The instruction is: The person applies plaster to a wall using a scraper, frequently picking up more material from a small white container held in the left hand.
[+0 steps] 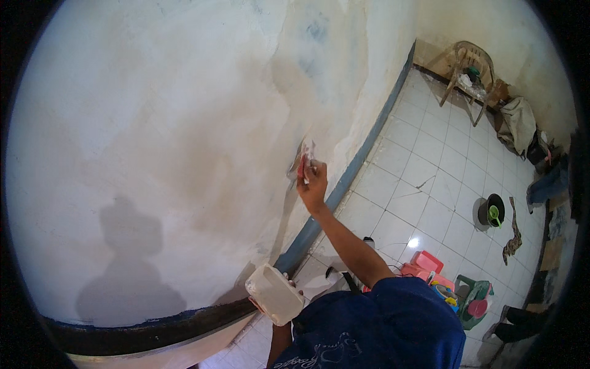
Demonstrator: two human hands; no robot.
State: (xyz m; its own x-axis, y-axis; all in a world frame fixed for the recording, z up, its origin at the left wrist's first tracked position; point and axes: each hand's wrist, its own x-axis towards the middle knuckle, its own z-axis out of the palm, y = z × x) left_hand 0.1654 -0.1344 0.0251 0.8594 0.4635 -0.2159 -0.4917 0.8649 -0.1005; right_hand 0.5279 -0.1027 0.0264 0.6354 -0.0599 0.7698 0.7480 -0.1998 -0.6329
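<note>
My right hand [313, 181] is closed around a red-and-white putty scraper [303, 161], its edge against the painted wall [203, 141]. A damp-looking, patchy strip of grey and beige runs up the wall above it. Lower down, my left hand [254, 302] grips a whitish, rectangular plastic tub [275, 295] from underneath. The tub hides most of that hand; fingers show at its sides. What the tub holds is hard to make out.
A blue skirting band [362, 169] borders the white tiled floor [399, 147]. Behind me stand pink containers [424, 264] and a green stool [472, 295]. A black bucket [493, 211] holds a green dipper. Farther off are a chair [473, 71] and another person's legs [547, 184].
</note>
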